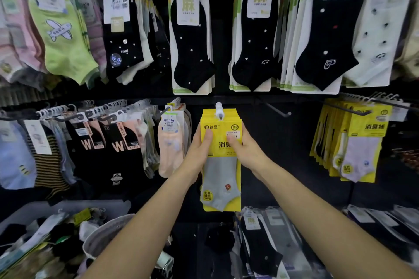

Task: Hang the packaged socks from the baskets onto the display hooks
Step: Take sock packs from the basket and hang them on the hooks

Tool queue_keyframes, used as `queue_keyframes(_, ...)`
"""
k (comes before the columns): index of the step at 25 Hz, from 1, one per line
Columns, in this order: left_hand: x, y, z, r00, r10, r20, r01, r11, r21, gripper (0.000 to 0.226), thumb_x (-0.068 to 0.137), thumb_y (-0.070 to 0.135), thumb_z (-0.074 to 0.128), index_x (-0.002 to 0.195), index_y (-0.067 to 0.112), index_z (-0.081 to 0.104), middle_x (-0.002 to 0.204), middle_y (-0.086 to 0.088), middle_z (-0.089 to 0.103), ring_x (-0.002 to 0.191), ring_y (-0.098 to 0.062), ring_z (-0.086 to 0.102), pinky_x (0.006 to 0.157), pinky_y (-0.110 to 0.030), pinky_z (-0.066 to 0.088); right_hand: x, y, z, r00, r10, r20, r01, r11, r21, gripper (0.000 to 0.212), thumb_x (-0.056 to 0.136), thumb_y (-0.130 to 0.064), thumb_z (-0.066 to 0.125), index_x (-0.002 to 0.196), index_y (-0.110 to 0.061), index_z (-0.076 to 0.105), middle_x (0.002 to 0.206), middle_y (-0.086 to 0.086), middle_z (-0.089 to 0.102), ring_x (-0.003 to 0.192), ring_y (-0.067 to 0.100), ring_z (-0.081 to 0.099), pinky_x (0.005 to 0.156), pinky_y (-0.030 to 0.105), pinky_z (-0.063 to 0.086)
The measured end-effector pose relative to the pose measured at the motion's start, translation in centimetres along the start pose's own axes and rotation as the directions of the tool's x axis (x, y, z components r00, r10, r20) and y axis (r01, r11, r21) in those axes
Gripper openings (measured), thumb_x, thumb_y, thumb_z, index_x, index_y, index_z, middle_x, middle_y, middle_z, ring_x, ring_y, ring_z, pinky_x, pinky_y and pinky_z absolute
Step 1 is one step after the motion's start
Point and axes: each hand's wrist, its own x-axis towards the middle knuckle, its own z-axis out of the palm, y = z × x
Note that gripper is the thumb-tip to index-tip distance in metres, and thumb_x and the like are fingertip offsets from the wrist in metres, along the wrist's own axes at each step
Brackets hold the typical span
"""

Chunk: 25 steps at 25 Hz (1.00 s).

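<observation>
The stack of yellow-carded packs of grey ankle socks (223,124) is held up in front of the dark display wall, in the gap between the pale peach socks on one side and the bare black metal peg (277,110) on the other. It stands upright: long axis vertical, its white plastic hanger hook (219,110) on top, the sock toe pointing down, the printed face toward the person.

The left hand (199,149) grips the stack's left edge with its thumb laid across the front. The right hand (247,152) clasps the right edge the same way.

I'd say this is the hanging step itself. I can't tell whether the hanger has caught a peg behind it. If not, the next move needs its loop lined up with a peg tip and the stack slid back level.

Matching yellow packs (360,138) hang to the right. A grey fabric basket (106,231) of loose socks sits lower left.
</observation>
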Motion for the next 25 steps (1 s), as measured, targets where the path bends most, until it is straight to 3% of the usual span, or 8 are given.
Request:
queue_keyframes(3,-4.0,-2.7,-0.3,0.998,-0.052,-0.028,0.054,0.996,0.072,0.048,0.097,0.037,0.036,0.143,0.021,0.032,0.14,0.005,0.046,0.117,0.003,0.048,0.085,-0.005,0.041,-3.4,3.7,-0.1,0.998,0.064,0.026,-0.062,0.994,-0.087,0.064,0.097,-0.024,0.046,0.15,-0.018,0.011,0.149,-0.001,0.034,0.136,0.015,0.034,0.106,0.024,0.033)
queue_keyframes(6,-10.3,-7.0,-0.3,0.97,-0.223,-0.098,0.231,0.97,0.077,0.061,0.095,0.043,0.037,0.149,0.021,0.018,0.151,0.006,0.029,0.129,0.0,0.035,0.093,-0.006,0.031,-9.9,10.1,0.2,0.974,0.225,0.003,-0.225,0.973,-0.056,0.073,0.095,-0.027,0.049,0.15,-0.018,0.002,0.158,0.0,0.01,0.144,0.014,0.015,0.116,0.032,0.02)
queue_keyframes(9,-17.6,-12.8,0.6,0.88,-0.451,-0.15,0.47,0.873,0.129,0.062,0.095,0.05,0.033,0.149,0.026,0.016,0.155,0.007,0.018,0.142,-0.012,0.02,0.103,-0.02,0.02,-18.3,17.1,1.3,0.908,0.415,0.058,-0.408,0.907,-0.105,0.072,0.095,-0.027,0.05,0.15,-0.019,0.006,0.157,0.001,0.013,0.143,0.018,0.019,0.115,0.037,0.025)
queue_keyframes(13,-27.2,-19.9,3.2,0.751,-0.657,-0.067,0.655,0.728,0.203,0.057,0.097,0.04,0.041,0.147,0.016,0.026,0.152,-0.002,0.028,0.138,-0.019,0.03,0.108,-0.028,0.027,-28.0,23.8,2.1,0.795,0.586,0.156,-0.553,0.806,-0.208,0.068,0.093,-0.024,0.053,0.149,-0.013,0.016,0.153,0.007,0.025,0.14,0.022,0.027,0.113,0.04,0.029)
queue_keyframes(15,-31.4,-22.4,4.4,0.679,-0.73,-0.077,0.725,0.652,0.223,0.053,0.097,0.028,0.047,0.144,0.01,0.032,0.149,-0.008,0.034,0.136,-0.021,0.035,0.106,-0.028,0.031,-31.8,26.0,2.1,0.73,0.671,0.13,-0.632,0.735,-0.248,0.062,0.093,-0.021,0.055,0.146,-0.01,0.025,0.147,0.013,0.036,0.134,0.024,0.038,0.106,0.037,0.038)
queue_keyframes(18,-35.2,-24.7,5.4,0.643,-0.757,-0.115,0.756,0.605,0.248,0.047,0.096,0.015,0.049,0.14,0.004,0.037,0.147,-0.014,0.037,0.134,-0.024,0.037,0.105,-0.028,0.031,-36.9,29.0,2.1,0.637,0.768,0.065,-0.716,0.621,-0.318,0.056,0.092,-0.023,0.057,0.141,-0.008,0.035,0.143,0.015,0.043,0.129,0.026,0.045,0.095,0.03,0.041)
queue_keyframes(22,-38.4,-27.2,6.3,0.625,-0.772,-0.117,0.751,0.553,0.361,0.045,0.097,0.015,0.048,0.14,0.007,0.039,0.145,-0.013,0.041,0.131,-0.025,0.042,0.098,-0.029,0.039,-40.5,31.7,2.6,0.542,0.837,0.078,-0.739,0.519,-0.43,0.059,0.093,-0.028,0.056,0.144,-0.009,0.032,0.146,0.011,0.039,0.134,0.027,0.039,0.105,0.035,0.037)
queue_keyframes(25,-39.8,-29.0,7.1,0.592,-0.8,-0.099,0.767,0.522,0.373,0.048,0.095,0.016,0.051,0.141,0.007,0.038,0.145,-0.014,0.041,0.133,-0.024,0.039,0.104,-0.032,0.035,-41.4,32.4,3.0,0.509,0.856,0.095,-0.747,0.493,-0.446,0.06,0.094,-0.028,0.053,0.146,-0.011,0.028,0.148,0.009,0.037,0.133,0.028,0.038,0.103,0.035,0.038)
